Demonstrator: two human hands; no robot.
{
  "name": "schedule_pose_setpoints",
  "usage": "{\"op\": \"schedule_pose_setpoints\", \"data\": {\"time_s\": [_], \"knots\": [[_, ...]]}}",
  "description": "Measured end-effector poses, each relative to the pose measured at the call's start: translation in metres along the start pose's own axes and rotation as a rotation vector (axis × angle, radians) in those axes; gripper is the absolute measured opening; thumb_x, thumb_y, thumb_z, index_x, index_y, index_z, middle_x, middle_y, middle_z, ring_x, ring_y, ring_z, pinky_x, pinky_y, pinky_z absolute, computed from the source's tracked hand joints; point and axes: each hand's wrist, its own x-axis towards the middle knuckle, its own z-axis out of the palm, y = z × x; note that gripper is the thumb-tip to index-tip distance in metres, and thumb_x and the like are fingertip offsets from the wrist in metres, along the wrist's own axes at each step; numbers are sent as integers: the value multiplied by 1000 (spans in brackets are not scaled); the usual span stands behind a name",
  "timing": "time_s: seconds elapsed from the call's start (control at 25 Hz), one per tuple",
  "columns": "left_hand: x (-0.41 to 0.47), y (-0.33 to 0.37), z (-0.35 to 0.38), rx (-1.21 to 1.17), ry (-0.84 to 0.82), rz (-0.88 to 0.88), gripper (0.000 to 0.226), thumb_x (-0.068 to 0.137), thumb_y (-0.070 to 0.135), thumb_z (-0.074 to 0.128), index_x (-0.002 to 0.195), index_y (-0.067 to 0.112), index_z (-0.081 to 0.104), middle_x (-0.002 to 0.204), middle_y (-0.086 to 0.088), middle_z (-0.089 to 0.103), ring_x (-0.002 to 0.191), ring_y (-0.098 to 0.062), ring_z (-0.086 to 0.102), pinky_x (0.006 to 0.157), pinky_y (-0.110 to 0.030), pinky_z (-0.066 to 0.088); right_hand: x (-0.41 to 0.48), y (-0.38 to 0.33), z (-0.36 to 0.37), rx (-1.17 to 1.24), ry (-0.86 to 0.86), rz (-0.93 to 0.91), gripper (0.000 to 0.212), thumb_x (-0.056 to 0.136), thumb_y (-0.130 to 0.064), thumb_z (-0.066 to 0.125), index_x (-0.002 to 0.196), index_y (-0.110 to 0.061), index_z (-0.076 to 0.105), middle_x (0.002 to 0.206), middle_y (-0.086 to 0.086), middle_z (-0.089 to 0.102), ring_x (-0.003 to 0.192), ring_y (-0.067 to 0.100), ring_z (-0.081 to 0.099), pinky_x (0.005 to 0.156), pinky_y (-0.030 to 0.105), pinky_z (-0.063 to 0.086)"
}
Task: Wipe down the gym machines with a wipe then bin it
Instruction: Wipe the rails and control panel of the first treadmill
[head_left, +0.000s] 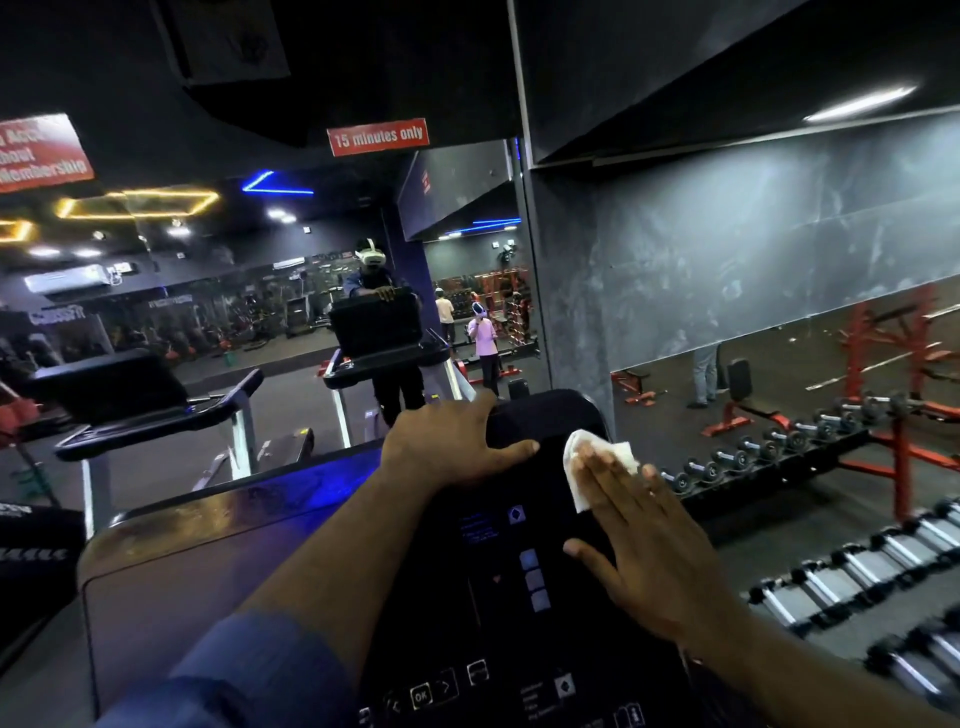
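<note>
The right hand (641, 540) presses the wipe (584, 467) flat with spread fingers on the treadmill console (519, 597); the left hand (447, 447) grips its top edge (probably for steadiness).

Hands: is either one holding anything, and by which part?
Left hand grips the console by its top edge; right hand only presses the wipe flat.

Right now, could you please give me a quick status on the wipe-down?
Left hand grips console top. Right hand flat, pressing wipe on it. Nothing blocking the wipe.
</note>
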Motion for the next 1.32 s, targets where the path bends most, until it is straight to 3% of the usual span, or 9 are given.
{"op": "schedule_pose_setpoints", "data": {"time_s": [0.16, 0.36, 0.52, 0.64, 0.76, 0.88, 1.04, 1.16, 1.32], "knots": [[-2, -4, 2, 1, 21, 50, 96, 74, 101, 35, 140, 31, 41, 133, -4, 66, 116, -33, 66, 92, -48, 52, -14, -2, -3, -24, -55, -18, 85, 104, -69, 32, 167, -19, 2, 174, -2, -3, 160, 14, -1, 128, 43, 15], [-4, -7, 2, -5, 45, 94, 94, 72, 103, 36, 129, 29, 44, 137, 0, 64, 117, -32, 65, 79, -46, 42, -16, -27, -2, 62, -34, 57, 77, 107, -60, 31, 166, -25, -3, 174, -9, -6, 159, 7, -5, 130, 39, 9], [-4, -7, 3, 8, 49, 102, 108, 71, 105, 31, 148, 28, 34, 144, 3, 61, 122, -32, 64, 84, -47, 46, 2, -32, 2, 56, 95, 119, 67, 109, -47, 39, 166, -22, 16, 173, -3, 14, 159, 11, 11, 129, 41, 16], [-4, -6, 3, 3, 67, 104, 100, 73, 103, 32, 143, 31, 40, 140, 1, 63, 120, -31, 65, 81, -46, 44, 6, -27, 7, 75, 171, 105, 60, 109, -41, 39, 163, -16, 29, 170, 3, 26, 158, 17, 20, 128, 43, 22], [-3, -5, 6, 27, 88, 113, 100, 73, 104, 30, 142, 33, 40, 139, 2, 63, 118, -31, 66, 80, -45, 46, -19, -20, 20, 108, 135, 72, 63, 110, -40, 42, 164, -13, 24, 172, 2, 18, 160, 16, 13, 128, 42, 23], [-3, -6, 9, 65, 119, 126, 102, 72, 105, 27, 142, 32, 38, 145, 4, 58, 118, -34, 66, 84, -49, 50, -68, -12, 34, -37, 25, -54, 65, 111, -44, 39, 165, -14, 18, 173, 3, 14, 160, 18, 11, 125, 49, 28], [-5, -3, 10, 113, 138, 182, 103, 77, 102, 28, 152, 33, 28, 153, 2, 48, 130, -33, 57, 82, -52, 52, -48, -25, 27, -62, -8, 169, 77, 107, -62, 22, 166, -16, 4, 174, 2, 0, 161, 16, -1, 129, 53, 13], [-10, -4, 16, 186, 182, 243, 109, 81, 98, 31, 162, 27, 15, 164, -2, 36, 144, -32, 42, 99, -56, 49, -69, -31, 36, -40, -41, 166, 83, 106, -66, 27, 166, -16, 1, 174, 3, -4, 161, 18, -4, 129, 54, 10], [-28, 8, 47, 254, 327, 249, 116, 83, 95, 29, 167, 18, 6, 172, -14, 18, 155, -36, 23, 123, -59, 22, -117, -14, 48, -72, -68, 73, 85, 104, -68, 33, 166, -15, 10, 175, 3, 1, 161, 21, 3, 124, 58, 21]]}}
